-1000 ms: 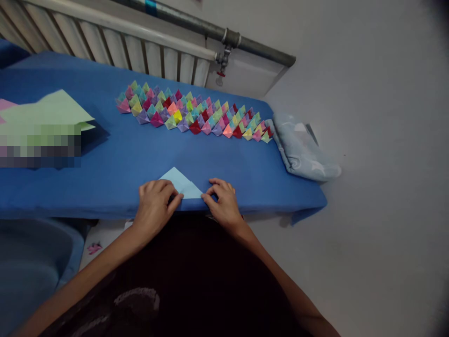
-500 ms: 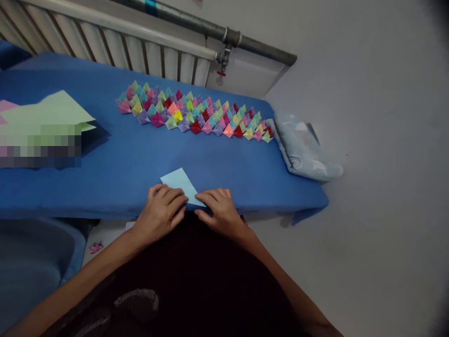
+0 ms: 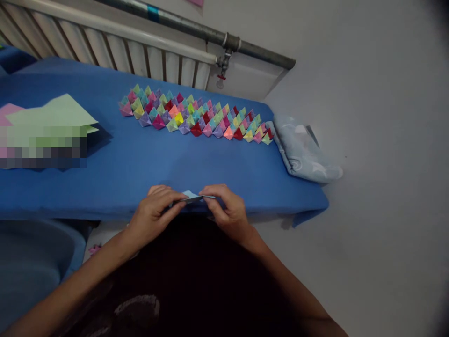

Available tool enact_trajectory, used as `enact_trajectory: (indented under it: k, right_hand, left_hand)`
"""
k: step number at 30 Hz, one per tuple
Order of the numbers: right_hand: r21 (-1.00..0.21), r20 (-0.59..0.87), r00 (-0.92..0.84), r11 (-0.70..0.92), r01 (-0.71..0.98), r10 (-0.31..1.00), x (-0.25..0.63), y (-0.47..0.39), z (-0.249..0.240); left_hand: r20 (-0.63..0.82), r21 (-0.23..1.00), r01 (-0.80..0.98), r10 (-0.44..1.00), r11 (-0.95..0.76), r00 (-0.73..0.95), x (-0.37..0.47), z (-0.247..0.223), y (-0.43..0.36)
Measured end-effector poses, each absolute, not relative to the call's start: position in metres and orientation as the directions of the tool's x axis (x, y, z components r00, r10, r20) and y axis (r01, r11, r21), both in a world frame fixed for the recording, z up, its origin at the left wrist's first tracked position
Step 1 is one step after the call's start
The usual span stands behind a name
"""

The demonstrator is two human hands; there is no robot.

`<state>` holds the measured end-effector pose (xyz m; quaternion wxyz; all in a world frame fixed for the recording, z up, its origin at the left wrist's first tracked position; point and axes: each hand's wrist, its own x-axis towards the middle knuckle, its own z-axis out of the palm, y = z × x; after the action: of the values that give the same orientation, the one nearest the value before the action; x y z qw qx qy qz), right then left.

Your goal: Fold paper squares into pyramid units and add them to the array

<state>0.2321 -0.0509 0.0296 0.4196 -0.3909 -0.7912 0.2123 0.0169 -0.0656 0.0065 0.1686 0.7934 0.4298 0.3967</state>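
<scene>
Lifted off the cloth since a moment ago: small pale-blue folded paper piece [image 3: 191, 196], earlier lying flat as a slanted oblong, now raised edge-on just above the near edge of the bench, so thin in profile that only a sliver of its top face shows; pinched at its left end by the left hand [image 3: 156, 216], thumb and curled fingers closed on the sheet; pinched at its right end by the right hand [image 3: 227, 213], fingertips bent over the crease, knuckles up; hands nearly meeting over the paper, both forearms bare.

Beneath, a long bench draped in matte blue cloth [image 3: 122, 159], soft-looking and faintly wrinkled, its right corner hanging loose. Toward the far edge, a long band of small folded paper pyramids [image 3: 194, 115], pointed and crisp, in pink, purple, green, yellow, red and teal, packed in slanted rows. Near the left edge, flat pale-green paper sheets [image 3: 56, 117] over a pink one, partly blurred. Off the right end, a rumpled light-blue patterned fabric bundle [image 3: 301, 150]; behind the bench, a white ribbed radiator [image 3: 122, 49] and a grey metal pipe [image 3: 245, 46].
</scene>
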Motion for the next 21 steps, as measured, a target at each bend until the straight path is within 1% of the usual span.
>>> enact_trajectory:
  k: [2,4,6,7,8,9,11,13,14,17,19,21]
  right_hand:
    - [-0.753,0.431,-0.237,0.492,0.436,0.871,0.225,-0.044,0.036]
    - [-0.816,0.354,-0.188,0.401,0.416,0.916,0.218,-0.033,0.034]
    - [-0.850,0.277,-0.209,0.341,0.402,0.938,0.212,-0.018,0.027]
    - [-0.859,0.234,-0.232,0.312,0.405,0.944,0.210,-0.011,0.022]
    - [-0.857,0.190,-0.265,0.291,0.425,0.946,0.209,-0.005,0.017]
    - [-0.836,0.161,-0.297,0.290,0.465,0.941,0.208,0.001,0.013]
    - [-0.756,0.153,-0.346,0.335,0.562,0.926,0.206,0.010,0.005]
    - [-0.676,0.168,-0.400,0.401,0.619,0.901,0.205,0.018,0.001]
    - [-0.644,0.177,-0.428,0.433,0.631,0.886,0.205,0.021,-0.001]
    - [-0.579,0.193,-0.521,0.525,0.624,0.832,0.204,0.032,-0.002]
    - [-0.545,0.216,-0.574,0.585,0.600,0.790,0.205,0.036,0.002]
    - [-0.508,0.285,-0.574,0.629,0.589,0.768,0.210,0.031,0.008]
  left_hand:
    - [0.362,0.751,0.490,0.897,-0.442,0.255,0.017,0.014,-0.065]
    - [0.236,0.847,0.431,0.947,-0.311,0.219,0.017,0.015,-0.064]
    - [0.173,0.881,0.405,0.963,-0.244,0.205,0.017,0.009,-0.060]
    - [0.171,0.870,0.429,0.965,-0.242,0.197,0.017,0.006,-0.058]
    - [0.196,0.836,0.481,0.963,-0.264,0.188,0.016,0.002,-0.056]
    - [0.241,0.776,0.553,0.953,-0.301,0.182,0.015,-0.002,-0.054]
    - [0.363,0.605,0.691,0.909,-0.396,0.204,0.013,-0.006,-0.050]
    - [0.446,0.461,0.728,0.842,-0.507,0.304,0.011,-0.009,-0.047]
    - [0.460,0.422,0.710,0.808,-0.564,0.369,0.010,-0.010,-0.046]
    - [0.448,0.378,0.639,0.736,-0.670,0.507,0.012,-0.013,-0.044]
    - [0.441,0.357,0.636,0.723,-0.684,0.531,0.014,-0.014,-0.044]
    - [0.437,0.337,0.639,0.716,-0.692,0.545,0.015,-0.013,-0.046]
